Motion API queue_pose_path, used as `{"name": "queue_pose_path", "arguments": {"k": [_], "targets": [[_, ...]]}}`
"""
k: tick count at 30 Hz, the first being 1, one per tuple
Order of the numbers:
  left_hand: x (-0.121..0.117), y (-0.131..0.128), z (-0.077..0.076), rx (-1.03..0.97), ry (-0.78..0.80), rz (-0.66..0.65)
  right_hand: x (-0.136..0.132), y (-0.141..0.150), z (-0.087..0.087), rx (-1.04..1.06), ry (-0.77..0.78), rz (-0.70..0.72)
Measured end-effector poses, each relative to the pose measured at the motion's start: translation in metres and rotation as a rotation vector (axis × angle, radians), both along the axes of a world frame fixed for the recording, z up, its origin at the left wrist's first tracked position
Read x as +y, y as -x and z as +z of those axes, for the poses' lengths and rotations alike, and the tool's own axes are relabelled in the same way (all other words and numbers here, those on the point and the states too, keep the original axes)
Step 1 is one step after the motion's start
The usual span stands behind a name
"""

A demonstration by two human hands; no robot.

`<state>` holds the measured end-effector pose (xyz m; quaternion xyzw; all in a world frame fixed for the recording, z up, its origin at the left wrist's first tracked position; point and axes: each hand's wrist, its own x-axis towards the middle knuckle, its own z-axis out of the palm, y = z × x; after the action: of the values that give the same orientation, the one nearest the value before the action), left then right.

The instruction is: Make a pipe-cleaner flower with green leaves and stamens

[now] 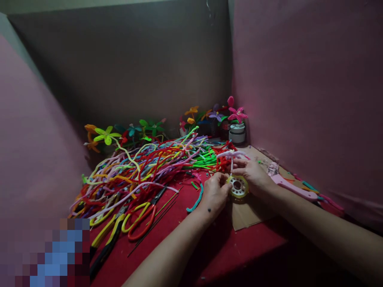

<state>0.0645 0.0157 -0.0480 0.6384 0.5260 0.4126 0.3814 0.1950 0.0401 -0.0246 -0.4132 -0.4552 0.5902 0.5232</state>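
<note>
A roll of clear yellowish tape [239, 193] with a white spoked core is held upright, its round face toward me. My left hand [214, 192] is closed, thumb and fingers pinching the left edge of the roll. Just above the roll is a pale pink-white pipe-cleaner flower [231, 154], its thin stem running down to the tape. My right hand [250, 172] pinches this stem from the right, fingers closed. Where tape and stem meet is partly covered by the fingers. Beneath both hands lies a piece of brown cardboard [247, 217].
Left of the hands is a big heap of coloured pipe cleaners [149, 159]. Scissors [142, 229], pliers [109, 231] and thin wires [155, 219] lie on the red cloth [191, 239]. Finished flowers [237, 114] stand behind; a pink-handled tool [295, 189] lies right, near the wall.
</note>
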Motion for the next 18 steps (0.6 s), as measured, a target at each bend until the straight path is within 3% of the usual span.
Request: {"name": "queue_pose_path", "arguments": {"k": [4,7,12,18], "targets": [[-0.004,0.008,0.008,0.164,-0.143,0.050,0.005,-0.001,-0.004,-0.133,-0.046,-0.029],[-0.007,0.019,0.015,0.199,-0.164,0.104,0.003,-0.005,-0.009,-0.209,-0.138,-0.046],[0.000,0.035,0.010,0.097,-0.027,0.104,-0.007,-0.006,-0.022,-0.248,-0.217,-0.140],[0.005,0.035,0.001,-0.065,0.098,0.101,-0.009,0.004,-0.022,-0.118,-0.143,-0.114]]}}
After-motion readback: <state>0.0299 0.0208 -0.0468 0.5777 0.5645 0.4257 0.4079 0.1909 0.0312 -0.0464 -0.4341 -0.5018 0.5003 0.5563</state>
